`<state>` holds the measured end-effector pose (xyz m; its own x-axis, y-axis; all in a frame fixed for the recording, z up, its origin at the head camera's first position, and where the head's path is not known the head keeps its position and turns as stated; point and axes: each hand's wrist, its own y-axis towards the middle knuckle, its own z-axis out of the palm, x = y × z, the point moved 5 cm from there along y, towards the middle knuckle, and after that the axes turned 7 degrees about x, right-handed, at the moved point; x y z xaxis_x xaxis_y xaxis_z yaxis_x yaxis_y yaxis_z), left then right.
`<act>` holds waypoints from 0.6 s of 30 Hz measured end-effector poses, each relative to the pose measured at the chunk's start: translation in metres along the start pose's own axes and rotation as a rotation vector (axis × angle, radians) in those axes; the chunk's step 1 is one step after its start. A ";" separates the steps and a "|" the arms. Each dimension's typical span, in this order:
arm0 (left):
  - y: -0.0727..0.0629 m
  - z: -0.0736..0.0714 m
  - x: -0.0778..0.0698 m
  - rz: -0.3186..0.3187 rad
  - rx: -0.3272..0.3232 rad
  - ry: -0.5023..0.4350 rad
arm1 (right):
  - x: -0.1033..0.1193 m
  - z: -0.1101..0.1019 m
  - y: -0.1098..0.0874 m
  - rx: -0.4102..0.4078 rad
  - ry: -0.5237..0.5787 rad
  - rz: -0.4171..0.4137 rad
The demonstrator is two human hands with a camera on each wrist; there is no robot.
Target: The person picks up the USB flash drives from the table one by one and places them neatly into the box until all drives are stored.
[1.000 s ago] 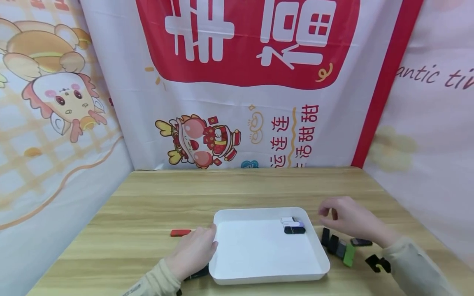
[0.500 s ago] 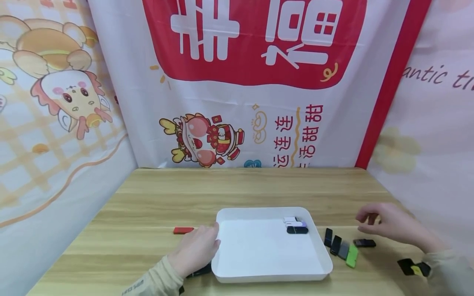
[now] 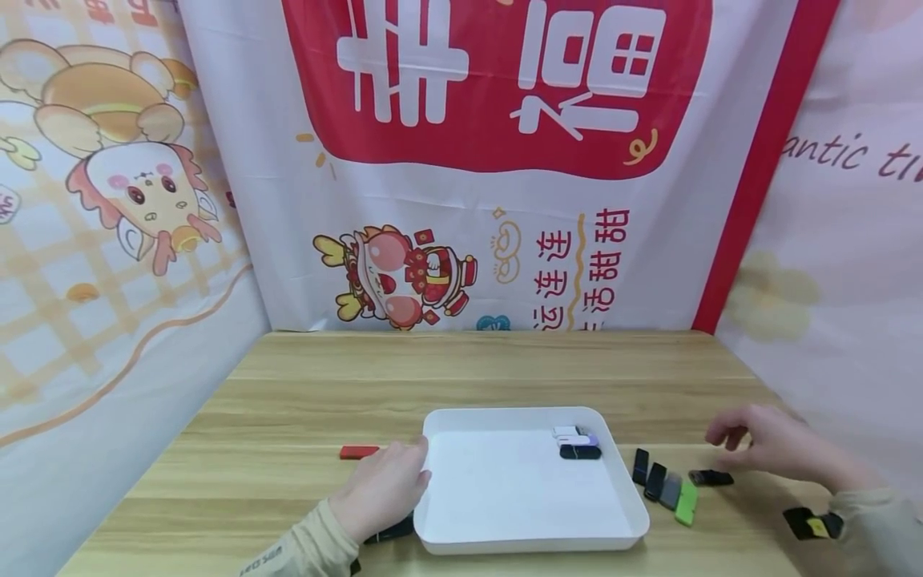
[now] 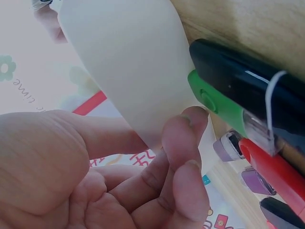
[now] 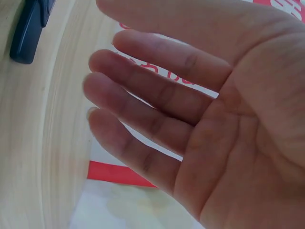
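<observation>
Left hand [image 3: 382, 490] pinches a tray [image 3: 505, 497]; right hand [image 3: 767, 445] hovers just over a lone stick [image 3: 711, 478].
Left of the tray lie a red stick [image 3: 359, 453] and, near its left wall, a green stick [image 4: 217, 102]. The left grip is closed on the tray's left rim, thumb opposing fingers, probably to stop it sliding on the surface [image 3: 461, 365]. Three sticks [image 3: 575, 441] lie side by side in the tray's far right corner, perhaps to save room. Just outside its right wall, four sticks [image 3: 654, 482] slant toward the surface's near edge, presumably for easy reach. The lone stick lies farther toward the right edge; the right grip is loosely spread, fingers slightly bent, holding nothing.
</observation>
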<state>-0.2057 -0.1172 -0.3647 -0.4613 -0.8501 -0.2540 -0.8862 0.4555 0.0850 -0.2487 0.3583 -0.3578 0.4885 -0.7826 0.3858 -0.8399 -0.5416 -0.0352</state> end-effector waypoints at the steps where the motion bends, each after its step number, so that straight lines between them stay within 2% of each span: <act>1: 0.000 0.000 0.000 0.001 0.002 0.000 | -0.001 0.001 0.000 0.009 0.013 0.004; 8: -0.001 0.000 -0.001 0.002 0.017 0.003 | -0.008 0.007 -0.002 0.078 0.072 0.009; 18: -0.001 0.000 0.000 0.001 0.010 0.001 | -0.009 0.011 0.003 0.107 0.053 -0.021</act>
<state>-0.2053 -0.1177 -0.3649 -0.4621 -0.8500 -0.2530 -0.8853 0.4589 0.0753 -0.2530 0.3606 -0.3713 0.4903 -0.7547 0.4360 -0.7980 -0.5899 -0.1237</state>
